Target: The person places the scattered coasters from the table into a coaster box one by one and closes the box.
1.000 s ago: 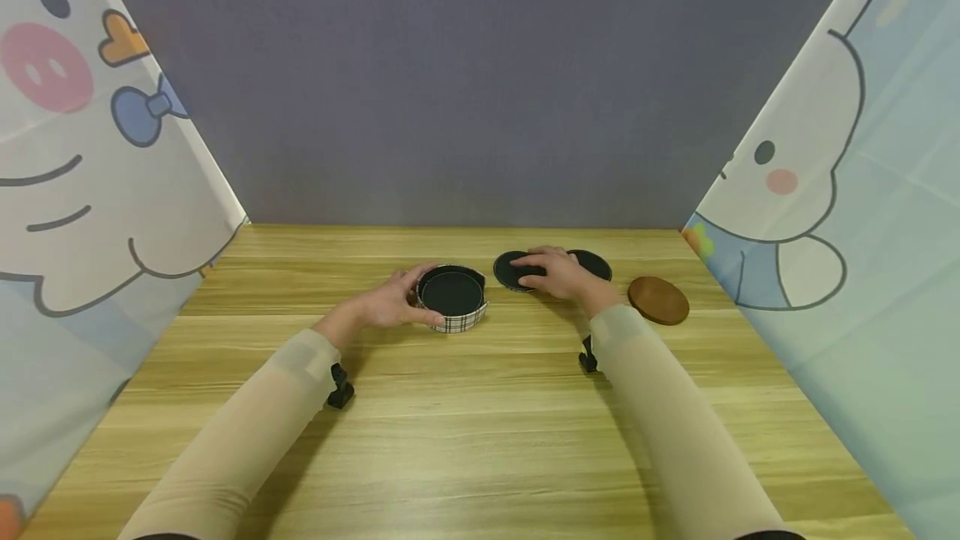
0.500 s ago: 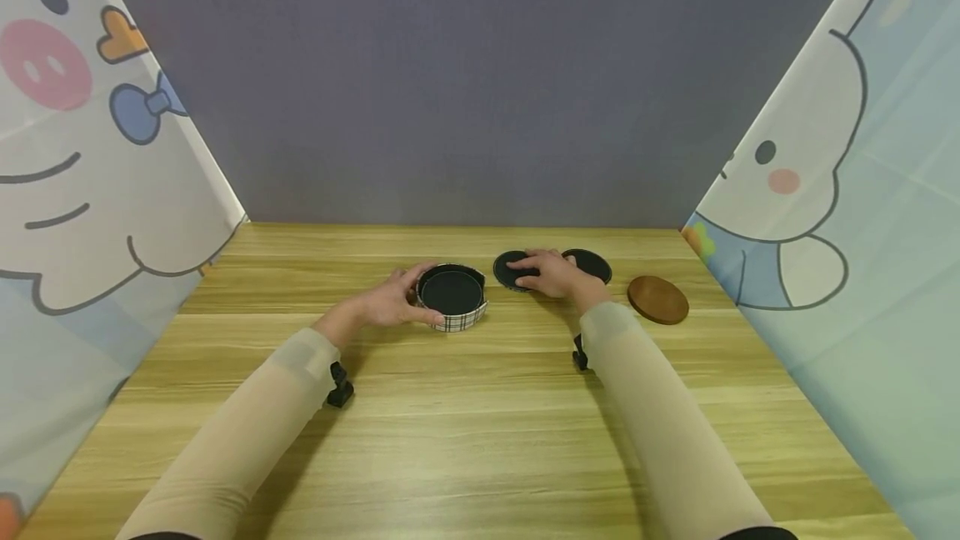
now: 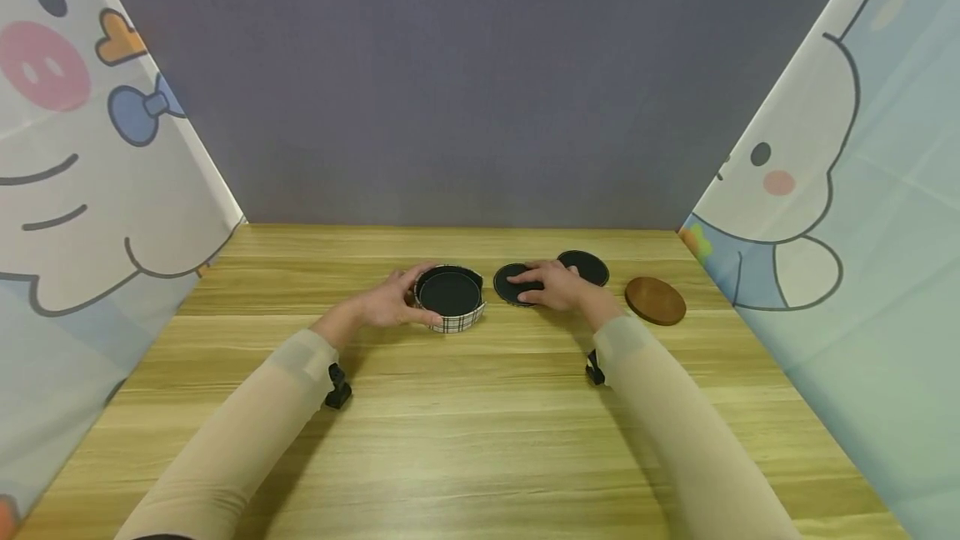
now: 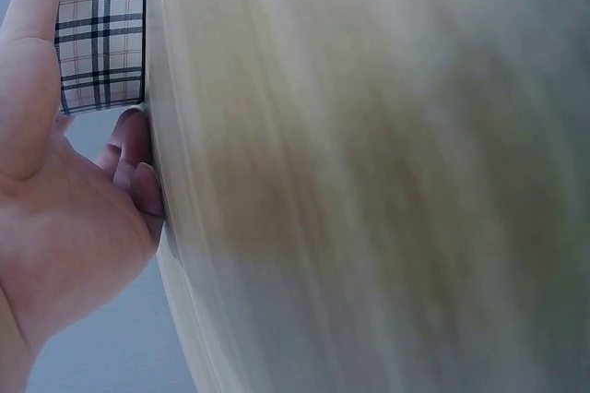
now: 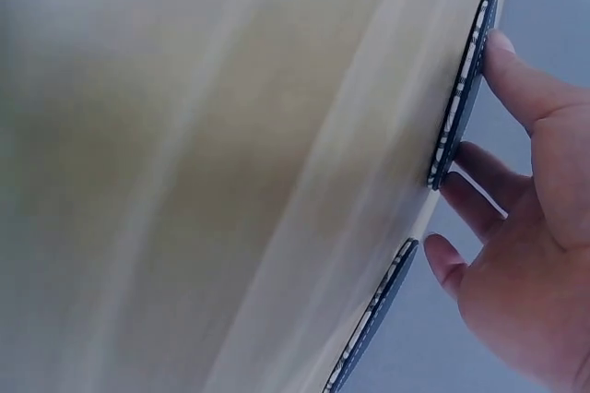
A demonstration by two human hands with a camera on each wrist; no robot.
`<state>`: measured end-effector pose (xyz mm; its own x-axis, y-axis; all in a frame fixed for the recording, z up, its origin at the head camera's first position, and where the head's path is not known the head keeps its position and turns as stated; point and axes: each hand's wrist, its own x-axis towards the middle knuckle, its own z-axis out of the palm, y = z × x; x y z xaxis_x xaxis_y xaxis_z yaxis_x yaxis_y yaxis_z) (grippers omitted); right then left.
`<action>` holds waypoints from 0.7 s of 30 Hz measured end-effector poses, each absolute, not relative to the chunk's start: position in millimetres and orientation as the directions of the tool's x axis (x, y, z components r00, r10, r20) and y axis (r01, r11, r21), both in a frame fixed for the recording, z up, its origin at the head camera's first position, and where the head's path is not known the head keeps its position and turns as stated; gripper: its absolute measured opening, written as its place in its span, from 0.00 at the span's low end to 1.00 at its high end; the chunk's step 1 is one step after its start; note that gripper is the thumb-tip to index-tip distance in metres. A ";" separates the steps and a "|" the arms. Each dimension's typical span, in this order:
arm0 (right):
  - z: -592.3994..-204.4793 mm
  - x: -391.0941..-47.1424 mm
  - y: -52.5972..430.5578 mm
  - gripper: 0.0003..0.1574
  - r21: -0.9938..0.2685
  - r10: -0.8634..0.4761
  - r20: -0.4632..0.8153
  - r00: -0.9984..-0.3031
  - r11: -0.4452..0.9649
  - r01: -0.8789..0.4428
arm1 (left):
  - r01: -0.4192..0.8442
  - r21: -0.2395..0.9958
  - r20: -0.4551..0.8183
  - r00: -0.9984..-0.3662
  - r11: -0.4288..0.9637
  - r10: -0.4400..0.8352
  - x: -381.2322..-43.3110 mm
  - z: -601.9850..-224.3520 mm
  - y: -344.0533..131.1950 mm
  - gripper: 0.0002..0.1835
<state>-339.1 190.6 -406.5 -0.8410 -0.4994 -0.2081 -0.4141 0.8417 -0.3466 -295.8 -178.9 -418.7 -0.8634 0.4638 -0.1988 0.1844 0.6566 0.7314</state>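
Note:
My left hand [image 3: 386,302] grips the left side of a round coaster holder [image 3: 450,294], thumb at the front and fingers behind. The holder has a black inside and a plaid outer wall; that plaid [image 4: 103,33] shows in the left wrist view. My right hand [image 3: 562,287] rests its fingertips and thumb on a round black coaster [image 3: 506,284] lying flat beside the holder. In the right wrist view the thumb and fingers touch the top of this coaster [image 5: 464,98], whose patterned edge shows. A second black coaster [image 3: 585,267] lies just behind the right hand.
A round brown wooden disc [image 3: 656,301] lies farther right on the wood-grain table [image 3: 450,440]. A grey wall [image 3: 480,90] stands at the back. Cartoon-printed sheets hang on the left [image 3: 90,190] and the right [image 3: 885,273].
The right hand and the coaster under it have slid toward me, away from the second coaster. The left hand and the holder stay where they were.

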 end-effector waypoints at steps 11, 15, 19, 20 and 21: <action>-406.3 -322.9 198.5 0.33 -0.350 -0.528 -0.216 -0.821 0.827 -0.440 | 0.191 0.730 -0.194 -0.863 0.657 0.466 -293.8 -418.6 -179.1 0.64; -404.8 -320.1 198.2 0.34 -0.358 -0.523 -0.226 -0.822 0.830 -0.429 | 0.189 0.731 -0.193 -0.864 0.655 0.464 -293.8 -418.6 -178.8 0.64; -405.0 -319.8 197.3 0.35 -0.356 -0.509 -0.226 -0.830 0.837 -0.416 | 0.185 0.734 -0.192 -0.866 0.653 0.462 -293.7 -418.4 -178.6 0.64; -405.2 -319.9 197.1 0.36 -0.356 -0.506 -0.224 -0.833 0.838 -0.413 | 0.185 0.735 -0.192 -0.866 0.653 0.462 -293.8 -418.6 -178.5 0.64; -405.8 -320.2 197.1 0.36 -0.354 -0.505 -0.218 -0.835 0.838 -0.414 | 0.186 0.735 -0.191 -0.866 0.653 0.462 -293.8 -418.6 -178.5 0.64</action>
